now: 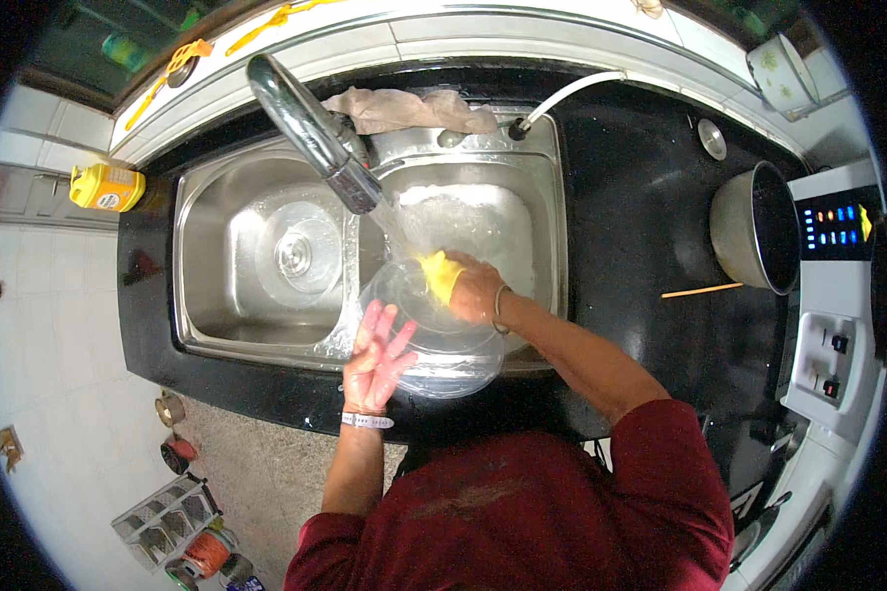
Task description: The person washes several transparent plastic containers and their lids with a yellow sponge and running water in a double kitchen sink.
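My left hand [370,360] is at the sink's front edge, its fingers spread against the side of a clear plastic bowl [432,340] and supporting it. The bowl is see-through and wet, so its exact outline is hard to make out. In my right hand [476,291] is a bunched yellow cloth [442,274], pressed to the bowl's inner side. Water runs from the chrome faucet [357,187] toward the bowl and cloth. Below them lies the right basin of the steel sink [547,222].
In the left basin a clear round lid-like piece [310,271] lies over the drain. A beige rag [404,110] rests behind the faucet. On the black counter at right are a metal pot [734,231], a chopstick [700,291] and a small round metal piece [712,140]. A yellow bottle [108,187] stands left.
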### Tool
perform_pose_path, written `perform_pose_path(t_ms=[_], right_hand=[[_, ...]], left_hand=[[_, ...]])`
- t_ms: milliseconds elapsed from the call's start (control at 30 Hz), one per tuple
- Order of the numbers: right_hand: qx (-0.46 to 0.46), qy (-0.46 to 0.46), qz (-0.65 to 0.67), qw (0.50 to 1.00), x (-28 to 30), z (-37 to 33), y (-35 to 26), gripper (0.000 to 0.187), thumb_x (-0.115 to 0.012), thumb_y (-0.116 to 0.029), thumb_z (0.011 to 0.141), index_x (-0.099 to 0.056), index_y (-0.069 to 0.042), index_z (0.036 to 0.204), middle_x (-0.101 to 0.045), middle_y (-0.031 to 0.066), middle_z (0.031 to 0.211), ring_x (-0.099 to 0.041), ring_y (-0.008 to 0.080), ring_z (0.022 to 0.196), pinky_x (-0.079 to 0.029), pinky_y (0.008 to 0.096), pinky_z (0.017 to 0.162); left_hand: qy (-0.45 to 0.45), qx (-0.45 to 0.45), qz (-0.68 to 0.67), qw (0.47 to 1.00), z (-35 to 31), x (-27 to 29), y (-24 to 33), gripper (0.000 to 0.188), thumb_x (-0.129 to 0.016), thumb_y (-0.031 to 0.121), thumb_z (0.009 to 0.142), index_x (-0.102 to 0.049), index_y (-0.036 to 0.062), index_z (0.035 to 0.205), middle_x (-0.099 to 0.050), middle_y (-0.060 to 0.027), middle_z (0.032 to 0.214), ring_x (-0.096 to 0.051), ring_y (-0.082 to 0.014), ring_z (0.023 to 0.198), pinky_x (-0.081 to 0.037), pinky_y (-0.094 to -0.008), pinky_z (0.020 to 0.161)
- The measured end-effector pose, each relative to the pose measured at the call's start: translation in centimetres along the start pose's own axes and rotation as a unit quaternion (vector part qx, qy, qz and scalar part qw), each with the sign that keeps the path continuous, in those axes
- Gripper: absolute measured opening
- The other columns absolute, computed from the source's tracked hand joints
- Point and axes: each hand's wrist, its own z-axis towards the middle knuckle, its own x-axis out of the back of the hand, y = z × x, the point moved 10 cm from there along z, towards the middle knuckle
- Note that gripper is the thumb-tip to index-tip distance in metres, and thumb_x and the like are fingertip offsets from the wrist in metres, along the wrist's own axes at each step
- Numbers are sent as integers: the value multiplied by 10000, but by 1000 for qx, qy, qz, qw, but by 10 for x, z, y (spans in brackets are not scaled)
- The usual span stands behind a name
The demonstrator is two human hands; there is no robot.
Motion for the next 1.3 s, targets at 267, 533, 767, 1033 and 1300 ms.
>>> perform_pose_path(t_ms=[267,533,767,1033,1300], right_hand=[[-47,79,11,996,-48,23,41,285,-599,-211,798,-650,-41,1020,-652,163,1020,-631,312,947,-513,408,800],[-442,84,641,622,-63,-70,96,204,-478,-93,882,-612,2,1002,-648,172,827,-662,292,650,-573,435,523],[-460,123,638,605,-42,-94,99,191,-432,-46,904,-583,-7,1015,-635,141,835,-644,273,642,-567,418,497],[-443,72,609,654,-38,-115,95,240,-555,-260,965,-579,-26,1010,-607,69,770,-603,186,613,-528,347,491],[-375,-107,177,904,-86,-121,150,326,-593,-196,823,-617,61,1023,-660,253,894,-667,389,831,-547,443,739]], left_hand=[[-5,3,10,1000,0,-12,6,647,-575,15,893,-307,116,1473,-384,-112,1477,-546,-456,1160,-436,-658,961],[-49,-81,41,995,-10,-1,28,543,-599,39,888,-478,213,1388,-466,-37,1432,-530,-467,1171,-387,-643,1010],[-47,-74,86,992,-1,-20,26,474,-658,55,851,-568,180,1300,-519,-63,1384,-539,-466,1159,-395,-613,1018],[-8,-36,338,941,-6,-87,29,366,-620,45,890,-567,-7,1248,-571,-160,1295,-590,-319,1132,-491,-461,987],[85,-185,743,638,-47,-119,134,283,-531,-31,887,-586,-2,1163,-661,-171,1074,-646,-274,961,-505,-378,856]])
